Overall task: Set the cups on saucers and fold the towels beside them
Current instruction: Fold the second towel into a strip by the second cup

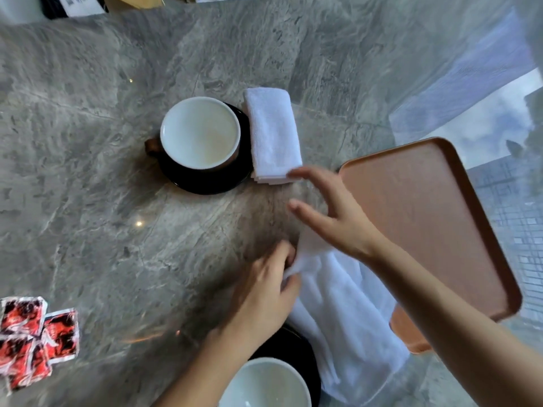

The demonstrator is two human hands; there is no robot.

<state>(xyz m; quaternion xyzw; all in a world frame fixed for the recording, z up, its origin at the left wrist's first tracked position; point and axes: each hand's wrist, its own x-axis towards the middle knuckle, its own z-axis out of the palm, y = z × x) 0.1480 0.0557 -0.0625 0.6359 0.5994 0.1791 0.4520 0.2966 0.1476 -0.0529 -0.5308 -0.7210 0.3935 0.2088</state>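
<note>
- A few red packets (pixel 35 339) with white torn edges are lying in a small heap at the left edge of the grey marbled desk (pixel 102 201), well apart from everything else.
- The far cup (pixel 200 132) is standing upright on the far saucer (pixel 205 180) near the middle of the desk. The cup is white inside and is showing nothing in it, its brown handle is pointing to the left, and the saucer is black.
- The folded towel (pixel 271 133) is lying just beside this saucer on its right side. It is white, folded to a long narrow shape, and its layered end is facing the person.
- The left hand (pixel 264 292) is pinching the left edge of the loose towel (pixel 343 312) between the thumb and the curled fingers, close to the towel's far end.
- The near cup (pixel 264 383) is sitting on the near saucer (pixel 296 345) at the bottom edge of the view, partly under the left forearm. This saucer is also black.
- The loose towel is lying rumpled and not folded – it is stretching from the left hand's pinch down to the right of the near saucer, between that saucer and the tray.
- The right hand (pixel 332 212) is hovering over the far end of the loose towel with the fingers spread and gripping nothing. I cannot tell whether the palm is touching the cloth. One fingertip is pointing near the corner of the folded towel.
- An orange-brown tray (pixel 426 218) is lying at the right – it is turned at an angle to the desk edge, and the right forearm is crossing over its near corner.
</note>
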